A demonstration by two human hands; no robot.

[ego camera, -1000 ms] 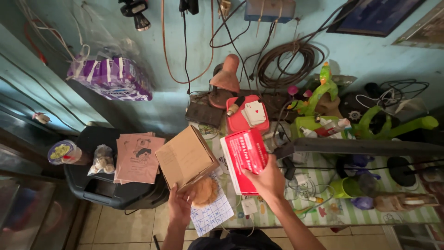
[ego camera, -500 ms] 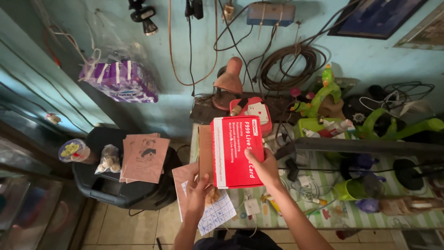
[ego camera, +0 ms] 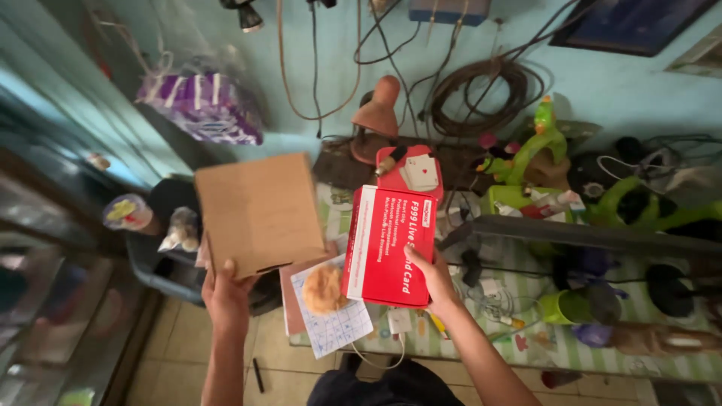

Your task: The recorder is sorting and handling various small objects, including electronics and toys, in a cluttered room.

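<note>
Left hand [ego camera: 226, 289] grips cardboard box [ego camera: 258, 213] by its bottom edge, held up. Right hand [ego camera: 436, 282] clamps red box [ego camera: 389, 244] w/ fingers; round tan pad [ego camera: 323, 289] lies btwn hands.

a: pale blue wall [ego camera: 301, 98], with coiled cables [ego camera: 481, 94] hanging on it?
b: yes. below it stands a table under a green-striped cloth [ego camera: 602, 353] (crowded), and the floor is beige tile [ego camera: 180, 368].
</note>
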